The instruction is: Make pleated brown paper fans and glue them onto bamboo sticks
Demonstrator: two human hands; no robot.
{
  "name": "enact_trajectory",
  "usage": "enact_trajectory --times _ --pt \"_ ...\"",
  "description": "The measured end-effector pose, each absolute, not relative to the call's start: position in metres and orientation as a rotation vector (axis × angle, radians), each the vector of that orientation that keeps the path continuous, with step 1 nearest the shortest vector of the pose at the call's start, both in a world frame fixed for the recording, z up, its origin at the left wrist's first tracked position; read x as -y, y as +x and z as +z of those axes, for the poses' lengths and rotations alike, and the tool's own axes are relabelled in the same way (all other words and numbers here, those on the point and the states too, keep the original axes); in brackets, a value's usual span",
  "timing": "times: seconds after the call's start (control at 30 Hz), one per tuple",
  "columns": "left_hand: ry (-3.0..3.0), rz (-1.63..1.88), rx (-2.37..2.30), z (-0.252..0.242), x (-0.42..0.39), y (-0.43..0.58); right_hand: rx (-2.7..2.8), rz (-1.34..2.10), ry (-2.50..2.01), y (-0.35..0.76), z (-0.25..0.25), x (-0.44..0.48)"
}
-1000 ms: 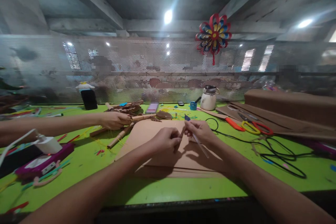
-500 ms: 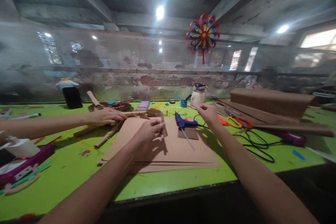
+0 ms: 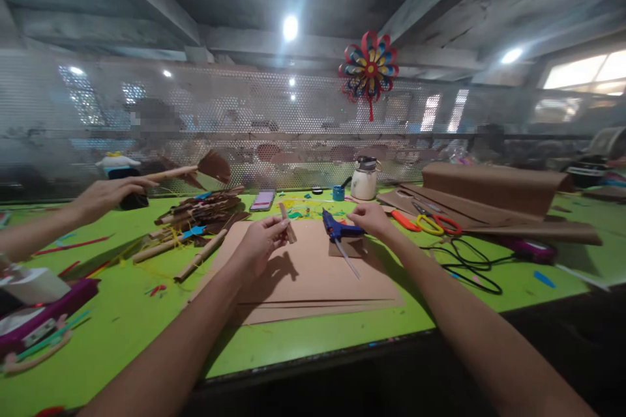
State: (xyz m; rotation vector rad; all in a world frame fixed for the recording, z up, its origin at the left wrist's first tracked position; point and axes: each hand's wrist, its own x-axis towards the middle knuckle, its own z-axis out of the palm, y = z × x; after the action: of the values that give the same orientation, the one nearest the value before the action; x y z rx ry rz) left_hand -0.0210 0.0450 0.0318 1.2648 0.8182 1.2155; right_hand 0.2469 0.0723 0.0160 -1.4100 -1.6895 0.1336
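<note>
My left hand (image 3: 261, 241) is closed round a short brown stick (image 3: 287, 224), held upright above a stack of tan cardboard sheets (image 3: 303, 280). My right hand (image 3: 368, 217) rests on the handle end of a blue glue gun (image 3: 337, 229), which lies on a small brown card piece on the sheets; its fingers are curled over the gun. A clear glue stick pokes out of the gun toward me.
At the left a co-worker's hand (image 3: 105, 195) lifts a small brown broom (image 3: 205, 168). Brown sticks (image 3: 195, 215) lie piled on the green table (image 3: 122, 319). Also there: scissors (image 3: 430, 224), black cable (image 3: 472, 267), white jar (image 3: 364, 182), phone (image 3: 263, 199), brown paper rolls (image 3: 493, 186), mesh screen.
My right hand set the glue gun down on the sheets, reached right, then came back to the gun. My left hand raised the stick. The co-worker lifted a small broom off the pile.
</note>
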Motion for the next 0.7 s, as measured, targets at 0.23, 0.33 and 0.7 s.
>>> enact_trajectory --times 0.23,0.33,0.7 --pt "1.188 1.218 -0.827 0.033 -0.047 -0.024 1.776 0.044 -1.442 0.247 0.015 -0.072" --pt "1.164 1.194 -0.807 0.034 -0.046 -0.026 1.818 0.047 -1.425 0.246 0.01 -0.074" --pt "1.177 1.156 -0.771 0.032 -0.047 -0.026 1.599 0.123 -1.432 0.256 0.016 -0.083"
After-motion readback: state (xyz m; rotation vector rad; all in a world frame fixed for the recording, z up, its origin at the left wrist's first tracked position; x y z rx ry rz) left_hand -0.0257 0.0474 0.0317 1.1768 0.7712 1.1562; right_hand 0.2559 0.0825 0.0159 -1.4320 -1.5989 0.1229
